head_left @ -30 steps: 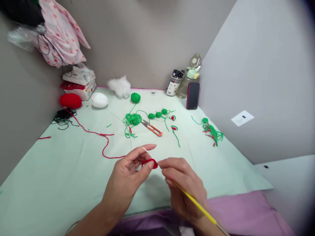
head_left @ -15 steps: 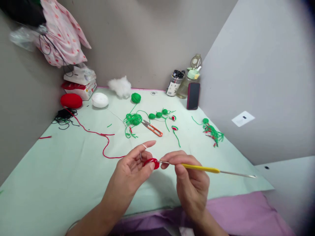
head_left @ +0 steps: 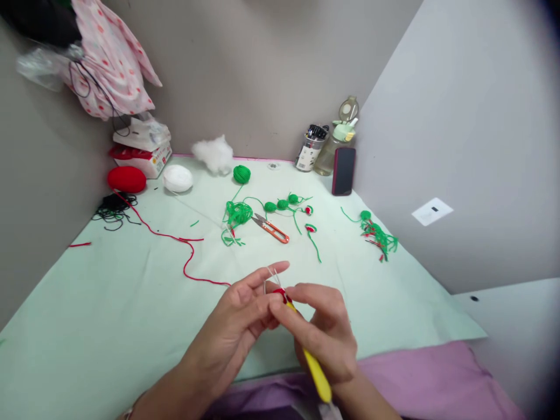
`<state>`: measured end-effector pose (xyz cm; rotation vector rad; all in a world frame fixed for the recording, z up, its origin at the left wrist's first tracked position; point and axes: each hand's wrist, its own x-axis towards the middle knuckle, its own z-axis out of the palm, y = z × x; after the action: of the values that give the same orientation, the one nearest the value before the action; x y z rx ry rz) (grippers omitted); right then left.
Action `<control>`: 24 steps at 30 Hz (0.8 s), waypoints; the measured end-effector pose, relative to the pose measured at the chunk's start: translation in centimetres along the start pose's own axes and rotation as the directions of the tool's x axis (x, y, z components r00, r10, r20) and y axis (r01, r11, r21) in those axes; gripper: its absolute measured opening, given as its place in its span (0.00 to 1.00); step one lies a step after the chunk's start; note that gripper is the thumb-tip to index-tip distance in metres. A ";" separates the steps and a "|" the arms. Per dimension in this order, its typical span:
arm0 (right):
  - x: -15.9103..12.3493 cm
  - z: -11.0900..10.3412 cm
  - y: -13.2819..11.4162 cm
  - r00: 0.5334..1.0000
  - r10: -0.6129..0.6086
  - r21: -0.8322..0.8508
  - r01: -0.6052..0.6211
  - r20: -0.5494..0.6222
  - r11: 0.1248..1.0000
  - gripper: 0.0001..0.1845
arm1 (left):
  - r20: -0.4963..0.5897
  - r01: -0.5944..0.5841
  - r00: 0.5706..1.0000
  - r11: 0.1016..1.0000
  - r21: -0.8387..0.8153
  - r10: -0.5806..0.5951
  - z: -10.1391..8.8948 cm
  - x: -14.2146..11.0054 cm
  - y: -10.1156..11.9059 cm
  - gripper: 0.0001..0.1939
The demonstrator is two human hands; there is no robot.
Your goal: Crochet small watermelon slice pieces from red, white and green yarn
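Between the thumb and fingers of my left hand (head_left: 238, 315) is a small red crochet piece (head_left: 280, 294), mostly covered by fingertips. White yarn (head_left: 275, 273) loops over my raised left index finger and runs down to the piece. My right hand (head_left: 326, 329) is closed around a yellow-handled crochet hook (head_left: 315, 368), its handle slanting down toward me. The hook's working tip is at the red piece, hidden by my fingers. Red yarn (head_left: 192, 274) trails from my left hand across the table to a red yarn ball (head_left: 126, 179).
Orange snips (head_left: 273, 230) lie mid-table beside tangled green yarn (head_left: 237, 214). Farther back are a white yarn ball (head_left: 178, 178), a green yarn ball (head_left: 241, 174) and white stuffing (head_left: 214, 154). A phone (head_left: 343, 171) leans against a bottle (head_left: 335, 146). Green-and-red scraps (head_left: 380, 236) lie right.
My right hand has moved in against the left, and the hook has swung from pointing right to slanting down toward me. My left hand has shifted slightly right with the red piece.
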<state>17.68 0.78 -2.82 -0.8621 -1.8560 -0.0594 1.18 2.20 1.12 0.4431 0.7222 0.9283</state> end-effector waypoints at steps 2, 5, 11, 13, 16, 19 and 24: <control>0.3 -0.1 -0.2 0.992 0.127 0.162 -0.122 -0.019 0.979 0.26 | 0.036 0.037 0.999 0.998 -0.054 -0.035 -0.1 0.0 0.2 0.27; 1.0 -0.7 -0.6 0.963 0.266 0.339 -0.260 0.029 0.904 0.21 | 0.010 -0.002 1.000 1.000 0.002 0.002 -0.4 0.0 0.5 0.26; 1.7 -1.4 -1.0 0.870 0.492 0.570 -0.428 0.047 0.702 0.11 | -0.081 -0.156 0.981 0.965 0.212 0.176 -0.8 -0.3 0.6 0.20; 1.8 -1.1 -0.7 0.823 0.559 0.684 -0.466 0.102 0.561 0.10 | -0.067 -0.177 0.978 0.956 0.234 0.198 -0.8 -0.3 0.3 0.20; 2.0 -0.5 -0.4 0.814 0.562 0.713 -0.482 0.149 0.509 0.08 | -0.026 -0.183 0.980 0.950 0.255 0.196 -0.9 -0.1 -0.1 0.19; 2.1 -0.1 -0.5 0.859 0.498 0.626 -0.453 0.118 0.635 0.10 | 0.031 -0.170 0.985 0.950 0.260 0.168 -1.1 0.0 -0.4 0.16; 1.0 0.2 -0.7 0.908 0.417 0.464 -0.387 0.043 0.797 0.18 | -0.026 -0.191 0.979 0.960 0.202 0.201 -0.8 0.2 -0.6 0.18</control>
<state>16.93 0.87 -1.86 -0.8791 -1.4953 0.6011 0.97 2.11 0.11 0.6812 0.8281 1.0595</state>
